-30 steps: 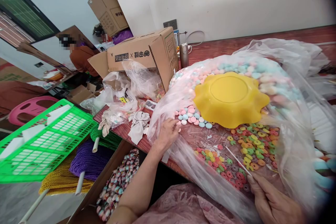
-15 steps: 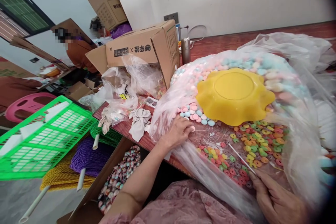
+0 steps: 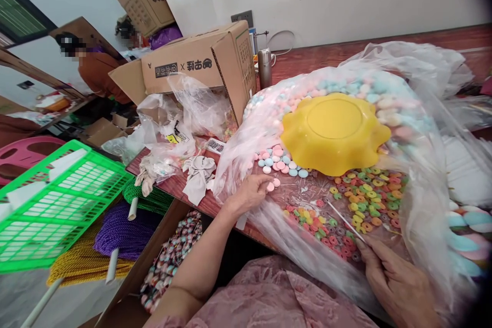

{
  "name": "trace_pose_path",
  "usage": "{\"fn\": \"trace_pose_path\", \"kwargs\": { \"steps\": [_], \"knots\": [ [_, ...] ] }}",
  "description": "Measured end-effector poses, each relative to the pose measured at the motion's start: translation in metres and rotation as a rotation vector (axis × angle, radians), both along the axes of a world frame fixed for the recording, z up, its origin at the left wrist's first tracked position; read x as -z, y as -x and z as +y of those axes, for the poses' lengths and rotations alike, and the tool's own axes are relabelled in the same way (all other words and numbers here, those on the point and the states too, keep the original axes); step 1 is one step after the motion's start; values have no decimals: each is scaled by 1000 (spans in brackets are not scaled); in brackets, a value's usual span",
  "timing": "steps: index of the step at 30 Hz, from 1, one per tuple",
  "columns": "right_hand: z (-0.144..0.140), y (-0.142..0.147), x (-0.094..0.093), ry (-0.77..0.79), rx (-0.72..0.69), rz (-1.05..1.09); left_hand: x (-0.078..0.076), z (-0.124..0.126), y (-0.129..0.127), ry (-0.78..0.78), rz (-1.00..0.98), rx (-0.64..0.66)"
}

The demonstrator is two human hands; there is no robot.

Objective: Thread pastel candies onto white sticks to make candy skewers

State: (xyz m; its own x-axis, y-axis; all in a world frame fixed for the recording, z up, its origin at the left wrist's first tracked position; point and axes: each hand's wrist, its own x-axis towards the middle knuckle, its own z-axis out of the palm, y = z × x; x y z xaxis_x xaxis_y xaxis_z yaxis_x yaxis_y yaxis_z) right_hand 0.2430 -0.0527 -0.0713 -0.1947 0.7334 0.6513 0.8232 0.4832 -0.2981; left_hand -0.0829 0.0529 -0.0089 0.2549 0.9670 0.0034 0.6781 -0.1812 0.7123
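Observation:
My left hand point(image 3: 251, 193) is over the near left part of the table, fingers closed at two pink round candies point(image 3: 273, 184). Just beyond lies a small heap of pink and blue candies point(image 3: 279, 159). My right hand point(image 3: 400, 274) grips a thin white stick point(image 3: 344, 219), its free end pointing forward and left over the clear plastic sheet. Small fruit-coloured rings point(image 3: 367, 202) lie in a pile past the stick, and more rings point(image 3: 326, 230) lie to its left. An upturned yellow scalloped bowl point(image 3: 334, 123) rests among the candies.
A clear plastic bag point(image 3: 234, 164) with many pastel candies surrounds the work area. An open cardboard box point(image 3: 184, 64), a metal flask point(image 3: 265, 67) and crumpled cloth point(image 3: 199, 174) stand or lie around it. At left is a green basket point(image 3: 103, 177); a person point(image 3: 100, 72) sits behind.
My left fingers have drawn back slightly, and two pink candies now show at the fingertips instead of one. My right hand keeps the stick in nearly the same place. The view has shifted slightly.

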Motion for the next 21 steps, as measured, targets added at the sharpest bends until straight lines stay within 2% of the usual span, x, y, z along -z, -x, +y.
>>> {"fn": "trace_pose_path", "kwargs": {
  "steps": [3,8,12,16,21],
  "knots": [
    [0,0,0,-13,-1,0,-2,-2,-1,2,109,40],
    [-1,2,0,3,11,35,-14,1,1,-64,168,-17],
    [0,3,-2,-45,10,1,-22,11,-9,-132,257,5],
    [0,3,-3,-35,2,2,-20,20,-23,-86,423,48],
    [-3,1,3,30,5,43,-17,25,-22,-78,381,38]
  ]
}}
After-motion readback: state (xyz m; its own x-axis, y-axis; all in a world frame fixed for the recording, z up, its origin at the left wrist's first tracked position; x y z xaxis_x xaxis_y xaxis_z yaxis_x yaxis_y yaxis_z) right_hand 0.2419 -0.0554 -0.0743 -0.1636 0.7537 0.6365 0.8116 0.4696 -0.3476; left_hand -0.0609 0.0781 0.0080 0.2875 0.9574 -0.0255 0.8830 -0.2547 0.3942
